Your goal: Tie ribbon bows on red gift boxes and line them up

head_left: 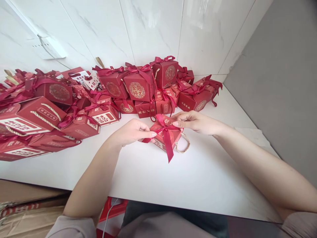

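A small red gift box point(176, 135) with gold print lies on the white table in front of me. A dark red ribbon point(168, 145) is tied across its top, with one tail hanging down the near side. My left hand point(133, 133) pinches the ribbon at the box's left edge between thumb and fingers. At the far right corner, my right hand point(195, 122) is closed on the ribbon, its other fingers partly hidden behind the box. A twisted cream cord handle point(183, 151) loops out from the box's right side onto the table.
Several red boxes with bows point(138, 86) are stacked along the tiled wall point(156, 29). More boxes point(29, 115) pile up on the left. A white table point(193, 188) spans the front; a cardboard box point(29, 191) sits below its left edge. A grey surface point(279, 76) borders the right.
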{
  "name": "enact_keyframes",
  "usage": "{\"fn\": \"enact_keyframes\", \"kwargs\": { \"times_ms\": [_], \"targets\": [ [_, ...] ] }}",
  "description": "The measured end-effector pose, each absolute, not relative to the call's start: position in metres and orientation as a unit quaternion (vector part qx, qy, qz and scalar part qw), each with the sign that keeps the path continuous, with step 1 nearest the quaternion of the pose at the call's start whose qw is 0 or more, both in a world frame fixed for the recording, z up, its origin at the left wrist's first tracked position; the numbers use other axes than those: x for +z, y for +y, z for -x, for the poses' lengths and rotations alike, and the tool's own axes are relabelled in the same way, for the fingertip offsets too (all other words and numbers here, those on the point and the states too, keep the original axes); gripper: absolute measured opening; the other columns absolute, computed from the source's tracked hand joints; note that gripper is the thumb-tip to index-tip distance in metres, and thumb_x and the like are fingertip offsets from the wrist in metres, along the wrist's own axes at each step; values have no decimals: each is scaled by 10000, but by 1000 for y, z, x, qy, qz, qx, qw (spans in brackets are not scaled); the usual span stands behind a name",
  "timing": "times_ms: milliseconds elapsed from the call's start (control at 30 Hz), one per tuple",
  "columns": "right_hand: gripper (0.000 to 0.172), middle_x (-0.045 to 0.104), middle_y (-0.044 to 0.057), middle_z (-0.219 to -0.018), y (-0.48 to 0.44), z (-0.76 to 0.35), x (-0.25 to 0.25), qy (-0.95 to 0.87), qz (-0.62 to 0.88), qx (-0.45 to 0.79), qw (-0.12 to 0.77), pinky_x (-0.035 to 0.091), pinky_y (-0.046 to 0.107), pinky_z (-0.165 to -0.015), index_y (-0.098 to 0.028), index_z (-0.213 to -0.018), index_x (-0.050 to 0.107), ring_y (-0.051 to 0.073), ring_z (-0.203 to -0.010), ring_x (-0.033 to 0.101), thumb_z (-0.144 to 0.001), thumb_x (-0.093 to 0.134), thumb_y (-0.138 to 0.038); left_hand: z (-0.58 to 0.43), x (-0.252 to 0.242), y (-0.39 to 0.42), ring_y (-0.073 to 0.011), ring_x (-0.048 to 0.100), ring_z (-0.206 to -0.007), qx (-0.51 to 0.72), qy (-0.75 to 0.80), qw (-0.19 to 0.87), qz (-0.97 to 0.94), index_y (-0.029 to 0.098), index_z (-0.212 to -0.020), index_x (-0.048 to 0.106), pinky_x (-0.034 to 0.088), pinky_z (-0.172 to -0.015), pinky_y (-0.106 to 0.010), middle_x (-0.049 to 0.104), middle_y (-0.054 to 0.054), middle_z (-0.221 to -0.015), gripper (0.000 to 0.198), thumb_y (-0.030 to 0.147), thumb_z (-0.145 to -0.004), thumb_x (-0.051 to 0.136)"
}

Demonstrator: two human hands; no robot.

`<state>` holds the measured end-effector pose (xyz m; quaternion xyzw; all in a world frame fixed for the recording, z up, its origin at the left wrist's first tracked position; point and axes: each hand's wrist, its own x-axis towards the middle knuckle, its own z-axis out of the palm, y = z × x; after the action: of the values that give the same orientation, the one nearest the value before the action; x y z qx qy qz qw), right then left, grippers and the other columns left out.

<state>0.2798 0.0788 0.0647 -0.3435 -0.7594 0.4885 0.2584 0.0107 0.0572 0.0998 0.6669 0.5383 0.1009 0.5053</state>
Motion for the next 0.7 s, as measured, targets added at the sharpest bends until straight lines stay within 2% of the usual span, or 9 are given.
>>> {"fn": "enact_keyframes", "kwargs": {
  "times_ms": [67,233,333,467,567,700],
  "targets": [
    [470,706,50,-999,79,-280,65,-768,323,497,244,496,363,-877,-186,-666,632,200,-902,643,-918,566,-577,-10,100,57,-133,625,-672,102,529,496,-681,163,-727,765,481,-662,-267,763,-61,-774,309,458,-804,714],
    [416,640,70,-1264,78,-281,67,-792,351,427,257,407,389,-1024,-185,-695,687,249,-1174,581,-893,611,-542,-10,100,58,-128,618,-668,97,512,495,-695,165,-691,748,482,-665,-265,765,-53,-773,288,423,-813,710],
    [403,646,72,-1252,78,-281,65,-790,344,437,257,414,397,-1003,-186,-675,681,254,-1159,587,-881,626,-528,-9,100,59,-137,651,-715,89,509,506,-690,171,-714,753,505,-702,-261,772,-52,-798,282,435,-805,718],
    [456,696,68,-1097,81,-279,60,-770,322,474,281,446,386,-927,-178,-599,607,234,-1026,614,-882,622,-536,-3,102,62,-164,702,-799,27,491,527,-693,179,-766,779,531,-737,-257,785,-62,-839,267,441,-788,734],
    [476,688,79,-1125,81,-279,60,-759,337,472,296,433,403,-941,-173,-588,605,258,-1062,606,-866,640,-558,3,104,65,-152,710,-754,42,478,554,-680,175,-755,781,531,-687,-228,784,-62,-796,258,431,-771,755],
    [419,649,72,-1224,79,-281,68,-752,349,457,322,434,406,-953,-199,-701,713,270,-1136,589,-880,627,-569,7,106,68,-138,703,-624,115,463,613,-630,167,-718,758,517,-585,-213,777,-58,-744,309,473,-758,765]
  ]
}}
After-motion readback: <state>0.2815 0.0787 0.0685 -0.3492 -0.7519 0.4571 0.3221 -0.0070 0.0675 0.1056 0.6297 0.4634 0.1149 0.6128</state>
